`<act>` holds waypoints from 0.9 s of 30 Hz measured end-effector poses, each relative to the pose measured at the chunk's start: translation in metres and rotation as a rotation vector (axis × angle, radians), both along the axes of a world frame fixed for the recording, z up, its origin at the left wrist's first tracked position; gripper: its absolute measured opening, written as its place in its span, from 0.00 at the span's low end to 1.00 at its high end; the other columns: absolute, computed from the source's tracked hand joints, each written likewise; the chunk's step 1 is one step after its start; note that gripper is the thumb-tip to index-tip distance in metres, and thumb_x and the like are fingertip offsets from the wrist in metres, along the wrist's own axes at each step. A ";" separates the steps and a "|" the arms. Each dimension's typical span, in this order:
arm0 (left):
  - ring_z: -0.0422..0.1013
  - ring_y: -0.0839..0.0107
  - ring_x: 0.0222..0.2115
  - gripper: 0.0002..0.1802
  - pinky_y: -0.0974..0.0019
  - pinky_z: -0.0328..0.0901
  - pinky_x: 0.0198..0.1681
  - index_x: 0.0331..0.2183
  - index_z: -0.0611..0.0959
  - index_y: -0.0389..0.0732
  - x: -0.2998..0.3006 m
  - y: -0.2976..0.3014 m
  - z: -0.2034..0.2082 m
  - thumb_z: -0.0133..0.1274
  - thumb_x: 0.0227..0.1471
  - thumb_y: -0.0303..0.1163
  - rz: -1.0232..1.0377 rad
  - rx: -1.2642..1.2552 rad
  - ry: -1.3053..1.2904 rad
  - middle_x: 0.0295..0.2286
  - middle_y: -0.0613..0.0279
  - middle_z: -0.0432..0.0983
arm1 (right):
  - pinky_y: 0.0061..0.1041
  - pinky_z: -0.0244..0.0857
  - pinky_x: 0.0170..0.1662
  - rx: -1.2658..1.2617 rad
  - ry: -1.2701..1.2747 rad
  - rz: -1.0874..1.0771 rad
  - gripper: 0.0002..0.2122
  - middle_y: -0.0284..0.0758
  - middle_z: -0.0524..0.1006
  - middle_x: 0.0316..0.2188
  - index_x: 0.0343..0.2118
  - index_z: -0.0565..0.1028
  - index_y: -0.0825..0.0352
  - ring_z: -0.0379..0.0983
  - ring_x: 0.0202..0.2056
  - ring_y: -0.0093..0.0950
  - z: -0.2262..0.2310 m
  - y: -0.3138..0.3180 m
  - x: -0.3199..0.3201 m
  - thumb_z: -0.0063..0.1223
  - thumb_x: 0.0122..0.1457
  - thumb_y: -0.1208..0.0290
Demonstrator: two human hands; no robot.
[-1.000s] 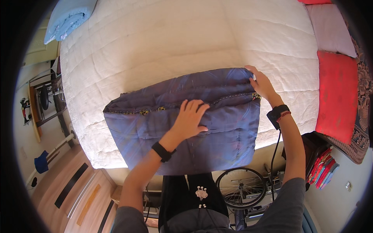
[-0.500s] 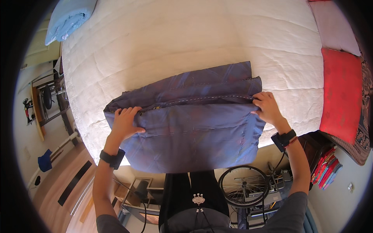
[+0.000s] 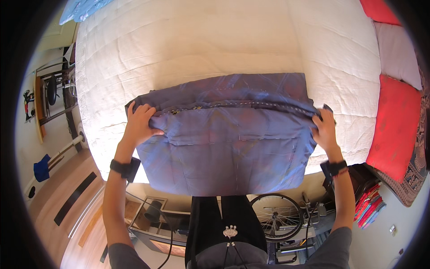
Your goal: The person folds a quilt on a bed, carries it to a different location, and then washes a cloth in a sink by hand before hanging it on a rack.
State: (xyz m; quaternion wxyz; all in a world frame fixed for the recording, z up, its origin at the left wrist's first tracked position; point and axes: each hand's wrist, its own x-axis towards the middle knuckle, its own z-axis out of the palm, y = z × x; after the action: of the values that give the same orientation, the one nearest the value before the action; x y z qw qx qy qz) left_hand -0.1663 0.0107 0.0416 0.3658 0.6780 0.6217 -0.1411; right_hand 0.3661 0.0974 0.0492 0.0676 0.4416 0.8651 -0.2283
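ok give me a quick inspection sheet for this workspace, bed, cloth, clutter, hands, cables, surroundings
Surface: white bed cover, quilted and lightly creased.
Job's things: blue quilt, folded in layers, lying at the bed's near edge; white stitching shows along the fold.
Clutter: light blue bundle at upper left, partly cut off; red pillow and pale pillow at right.
Hands: left hand touches the quilt's left end, grip unclear; right hand holds its right edge.
Cables: black cable curves between the left forearm and the trousers.
Surroundings: spoked wheel below the bed's near edge; stack of folded cloths at lower right.
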 end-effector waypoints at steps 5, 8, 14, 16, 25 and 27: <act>0.65 0.61 0.35 0.31 0.53 0.47 0.55 0.31 0.71 0.41 -0.008 -0.049 0.045 0.68 0.18 0.33 0.233 0.224 -0.028 0.28 0.61 0.67 | 0.36 0.60 0.40 0.094 0.194 0.187 0.17 0.44 0.69 0.33 0.26 0.65 0.70 0.66 0.35 0.43 0.045 0.049 -0.047 0.48 0.25 0.85; 0.66 0.61 0.36 0.37 0.52 0.47 0.55 0.38 0.71 0.41 -0.018 -0.059 0.052 0.68 0.19 0.33 0.403 0.199 0.032 0.30 0.61 0.69 | 0.33 0.59 0.44 -0.150 0.165 -0.100 0.25 0.44 0.69 0.36 0.40 0.64 0.67 0.64 0.41 0.45 -0.014 0.083 -0.079 0.60 0.35 0.81; 0.59 0.60 0.47 0.40 0.53 0.47 0.55 0.39 0.73 0.40 -0.034 -0.033 0.028 0.68 0.17 0.41 0.216 -0.018 0.100 0.41 0.57 0.65 | 0.36 0.52 0.55 -0.687 -0.493 0.133 0.45 0.42 0.57 0.55 0.55 0.57 0.56 0.53 0.55 0.41 -0.099 0.127 -0.091 0.66 0.28 0.60; 0.53 0.56 0.52 0.39 0.55 0.47 0.56 0.37 0.75 0.38 -0.042 -0.026 0.016 0.68 0.15 0.42 0.234 -0.078 0.057 0.47 0.56 0.61 | 0.37 0.49 0.56 -0.661 -0.555 0.166 0.44 0.40 0.54 0.56 0.55 0.58 0.56 0.51 0.56 0.40 -0.102 0.130 -0.093 0.66 0.28 0.59; 0.65 0.59 0.36 0.33 0.64 0.61 0.39 0.33 0.77 0.36 -0.024 -0.009 -0.018 0.67 0.20 0.41 0.395 -0.086 -0.072 0.31 0.58 0.68 | 0.34 0.52 0.53 -0.257 -0.402 0.194 0.32 0.41 0.74 0.34 0.44 0.66 0.62 0.67 0.41 0.39 -0.062 0.124 -0.072 0.65 0.31 0.60; 0.65 0.59 0.33 0.31 0.63 0.61 0.37 0.32 0.77 0.36 -0.016 -0.023 -0.003 0.67 0.21 0.42 0.358 0.045 -0.074 0.28 0.58 0.67 | 0.34 0.58 0.45 -0.160 -0.421 -0.030 0.28 0.42 0.73 0.32 0.41 0.66 0.62 0.68 0.39 0.40 -0.022 0.100 -0.072 0.66 0.34 0.64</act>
State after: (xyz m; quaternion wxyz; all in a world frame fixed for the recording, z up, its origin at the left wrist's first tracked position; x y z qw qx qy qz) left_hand -0.1819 -0.0123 0.0385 0.3924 0.5693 0.7216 -0.0350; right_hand 0.2944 0.1975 0.0276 0.2780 0.4857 0.8043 -0.1998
